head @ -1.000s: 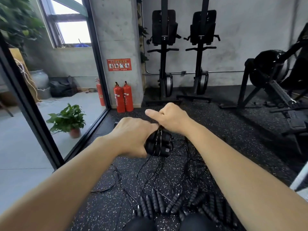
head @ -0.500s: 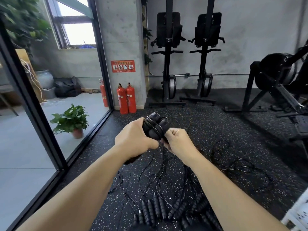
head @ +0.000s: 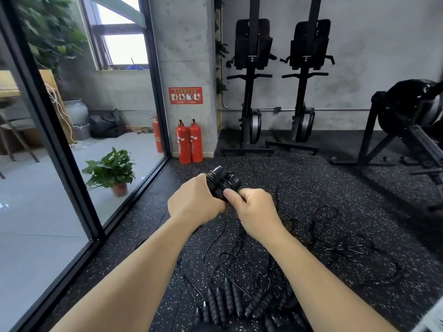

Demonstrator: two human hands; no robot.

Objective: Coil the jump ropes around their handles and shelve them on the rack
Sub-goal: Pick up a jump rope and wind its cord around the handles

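the left hand (head: 194, 204) is gripping the handles (head: 223, 184); the right hand (head: 254, 209), swung down from above them, is pinching the rope (head: 276, 196), likely laying another turn; plenty is trailing loose.

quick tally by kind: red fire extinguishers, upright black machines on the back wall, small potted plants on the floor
fire extinguishers: 3
upright machines: 2
potted plant: 1
total: 6

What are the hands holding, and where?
The left hand grips the bundled jump rope handles around their lower part; the right hand pinches the cord against them.
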